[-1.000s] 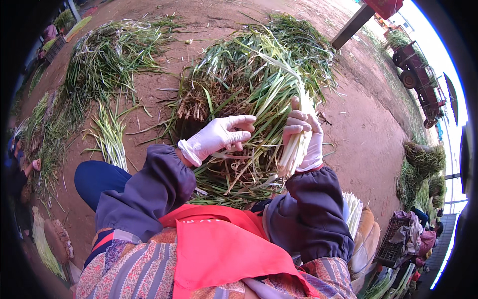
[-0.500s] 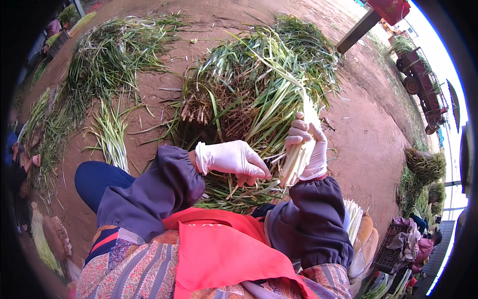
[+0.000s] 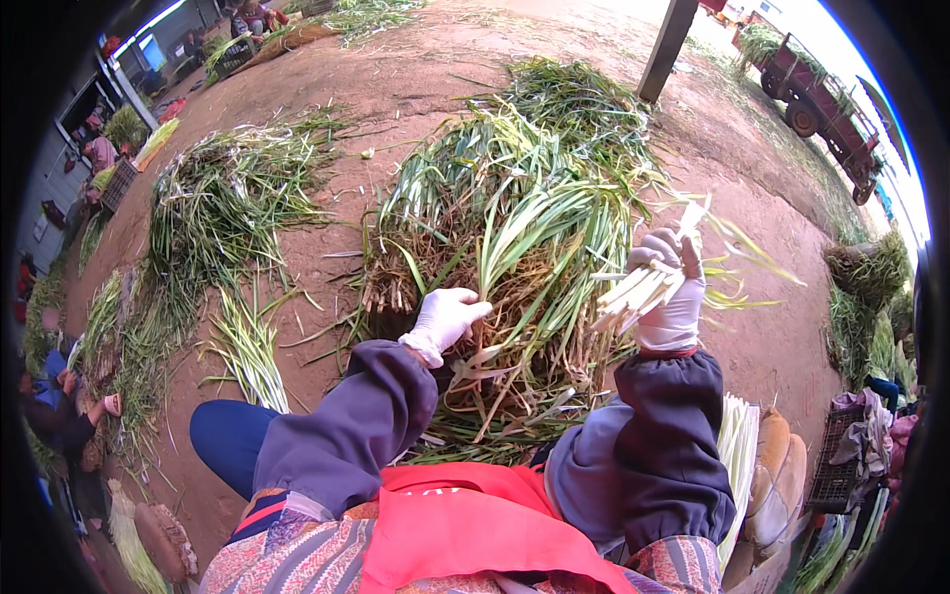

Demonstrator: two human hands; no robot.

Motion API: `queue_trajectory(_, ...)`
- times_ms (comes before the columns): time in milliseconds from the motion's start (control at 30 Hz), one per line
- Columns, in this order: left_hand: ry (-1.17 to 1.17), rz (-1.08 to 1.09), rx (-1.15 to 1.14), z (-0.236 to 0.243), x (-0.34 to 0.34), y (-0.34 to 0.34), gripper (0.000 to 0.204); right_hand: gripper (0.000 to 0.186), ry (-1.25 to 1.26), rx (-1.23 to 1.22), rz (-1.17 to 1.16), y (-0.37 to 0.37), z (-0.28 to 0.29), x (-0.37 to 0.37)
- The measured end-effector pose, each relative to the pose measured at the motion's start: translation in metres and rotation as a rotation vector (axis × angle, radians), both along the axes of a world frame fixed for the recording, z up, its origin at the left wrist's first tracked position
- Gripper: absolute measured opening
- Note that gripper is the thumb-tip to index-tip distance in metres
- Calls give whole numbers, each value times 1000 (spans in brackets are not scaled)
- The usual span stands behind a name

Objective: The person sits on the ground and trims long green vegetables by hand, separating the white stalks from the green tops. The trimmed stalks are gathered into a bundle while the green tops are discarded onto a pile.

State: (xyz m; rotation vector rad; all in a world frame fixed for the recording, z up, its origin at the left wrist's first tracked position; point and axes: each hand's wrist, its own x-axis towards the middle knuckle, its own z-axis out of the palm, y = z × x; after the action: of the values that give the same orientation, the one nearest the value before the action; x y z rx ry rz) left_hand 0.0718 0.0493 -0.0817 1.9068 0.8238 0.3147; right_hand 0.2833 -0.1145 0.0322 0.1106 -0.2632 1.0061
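Note:
My right hand (image 3: 673,282), in a white glove, is closed round a bundle of pale trimmed stalks (image 3: 641,295), which look like leek or green garlic. Their cut ends point left and toward me, while limp yellowish leaves (image 3: 747,252) trail out to the right. My left hand (image 3: 450,319), also gloved, has its thumb and fingers pinched at the near edge of a big heap of leafy stalks (image 3: 445,178). From that pinch, a green leafy stalk (image 3: 520,233) fans up and away over the heap. Brown roots (image 3: 391,282) show along the heap's near left side.
A second heap of greens (image 3: 223,188) and a small pale-stemmed bunch (image 3: 245,346) lie to the left. By my right side are more trimmed white stalks (image 3: 734,445) and a brown cushion (image 3: 777,475). A post (image 3: 668,49) and a loaded cart (image 3: 811,109) stand far right. People sit at left.
My left hand has moved away from the bundle and up to the heap, where it pinches a leafy stalk. My right hand has shifted right with its bundle. The view has turned.

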Motion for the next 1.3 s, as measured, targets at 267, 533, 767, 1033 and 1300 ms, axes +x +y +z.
queue_trajectory(267, -148, -44, -280, 45, -35, -13, 24, 18, -154, -699, 281, 27, -49, -78)
queue_trajectory(533, -20, -154, 10, 43, -50, -32, 24, 27, -314, -874, 284, 28, -49, -92)
queue_trajectory(767, 7, -81, 13, 37, -44, -39, 22, 26, -386, -974, 132, 24, -45, -82)
queue_trajectory(1033, -74, -209, -90, 35, -42, -41, 18, 20, -295, -967, 337, 28, -75, -85)
queue_trajectory(1300, -354, -77, -352, 47, -22, -12, 30, 19, -337, -974, 265, 35, -78, -96)
